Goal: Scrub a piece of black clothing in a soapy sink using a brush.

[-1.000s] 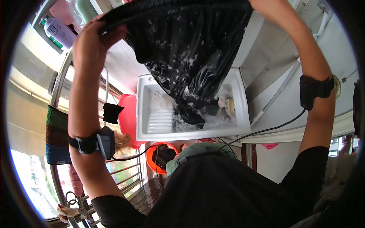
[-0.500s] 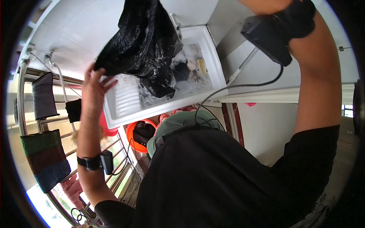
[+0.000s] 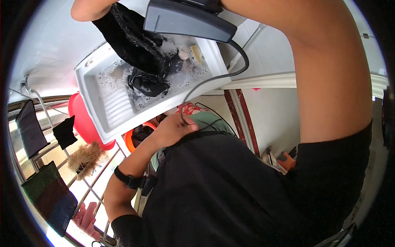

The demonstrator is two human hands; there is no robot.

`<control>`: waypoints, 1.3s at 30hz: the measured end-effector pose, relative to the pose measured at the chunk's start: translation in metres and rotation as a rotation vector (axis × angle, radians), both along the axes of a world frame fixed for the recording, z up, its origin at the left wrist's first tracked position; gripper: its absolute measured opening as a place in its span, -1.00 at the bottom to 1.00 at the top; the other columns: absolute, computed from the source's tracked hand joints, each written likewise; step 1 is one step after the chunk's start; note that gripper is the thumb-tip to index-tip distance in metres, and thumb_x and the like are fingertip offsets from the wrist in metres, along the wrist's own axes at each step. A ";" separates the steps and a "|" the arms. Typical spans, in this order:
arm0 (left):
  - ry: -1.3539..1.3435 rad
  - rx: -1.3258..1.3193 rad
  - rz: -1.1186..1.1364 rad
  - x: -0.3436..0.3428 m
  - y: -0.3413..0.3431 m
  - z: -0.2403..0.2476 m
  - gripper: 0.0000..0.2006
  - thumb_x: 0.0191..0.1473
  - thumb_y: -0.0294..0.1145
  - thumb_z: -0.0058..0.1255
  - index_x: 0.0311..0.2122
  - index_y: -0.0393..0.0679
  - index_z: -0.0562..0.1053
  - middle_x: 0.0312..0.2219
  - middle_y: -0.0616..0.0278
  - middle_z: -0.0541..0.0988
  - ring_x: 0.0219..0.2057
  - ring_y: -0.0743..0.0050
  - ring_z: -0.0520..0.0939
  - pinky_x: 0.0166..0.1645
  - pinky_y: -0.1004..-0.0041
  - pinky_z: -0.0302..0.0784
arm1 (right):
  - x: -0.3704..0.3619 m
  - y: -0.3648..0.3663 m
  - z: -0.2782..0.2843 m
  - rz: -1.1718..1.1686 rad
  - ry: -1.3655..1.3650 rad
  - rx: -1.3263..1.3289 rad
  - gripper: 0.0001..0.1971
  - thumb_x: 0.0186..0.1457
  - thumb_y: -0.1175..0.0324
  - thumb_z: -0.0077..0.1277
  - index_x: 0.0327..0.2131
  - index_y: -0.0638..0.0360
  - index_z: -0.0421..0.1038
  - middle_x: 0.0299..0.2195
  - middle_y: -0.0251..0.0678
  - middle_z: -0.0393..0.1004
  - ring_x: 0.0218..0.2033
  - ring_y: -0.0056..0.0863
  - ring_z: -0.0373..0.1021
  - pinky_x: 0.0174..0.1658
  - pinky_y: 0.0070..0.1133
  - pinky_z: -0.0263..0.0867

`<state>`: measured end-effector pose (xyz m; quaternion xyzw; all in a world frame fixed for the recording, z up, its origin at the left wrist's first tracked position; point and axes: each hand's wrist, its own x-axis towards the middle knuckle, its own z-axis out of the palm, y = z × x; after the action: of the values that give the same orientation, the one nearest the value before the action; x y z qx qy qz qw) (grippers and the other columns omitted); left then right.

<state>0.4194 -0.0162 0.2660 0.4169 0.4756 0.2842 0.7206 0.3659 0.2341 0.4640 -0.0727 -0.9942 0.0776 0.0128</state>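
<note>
My left hand [image 3: 177, 128] is at my waist, closed round a thin black cable [image 3: 205, 78] that runs up to the grey device [image 3: 189, 22] on my right forearm. At the top edge, partly cut off, is my right hand [image 3: 91, 9]. A wet, soapy black garment [image 3: 133, 45] hangs from it, so it appears closed on the cloth, though its fingers are hidden. The garment's lower part dips into the white sink [image 3: 92, 117] with a ribbed washboard slope. Suds, more dark cloth [image 3: 148, 84] and a yellowish bar or brush [image 3: 196, 54] lie in the sink.
Below the sink stands an orange bucket [image 3: 130, 142] with dark contents. A red basin [image 3: 82, 117] is beside the sink's left end. Cloths, a fluffy duster [image 3: 85, 159] and a striped mat [image 3: 51, 197] hang on the left rails. A tap [image 3: 25, 84] is on the wall.
My left hand has let go of the garment's left edge and come down to the cable at my waist. My right arm has swung left across the top; the garment has shifted left.
</note>
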 end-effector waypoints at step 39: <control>0.833 0.560 0.978 -0.134 0.047 -0.016 0.00 -0.12 -0.24 0.49 0.33 -0.37 0.13 0.10 -0.29 0.45 0.15 -0.13 0.51 0.25 0.19 0.42 | -0.055 0.023 0.056 0.450 -0.261 0.504 -0.82 0.02 0.40 0.06 -0.45 0.22 0.66 -0.43 -0.03 0.64 -0.45 -0.16 0.58 -0.35 -0.35 0.50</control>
<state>0.2859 0.0304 0.2504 0.3992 0.7541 0.5042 0.1334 0.3104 0.2566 0.5199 0.1439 -0.9666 -0.1789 -0.1141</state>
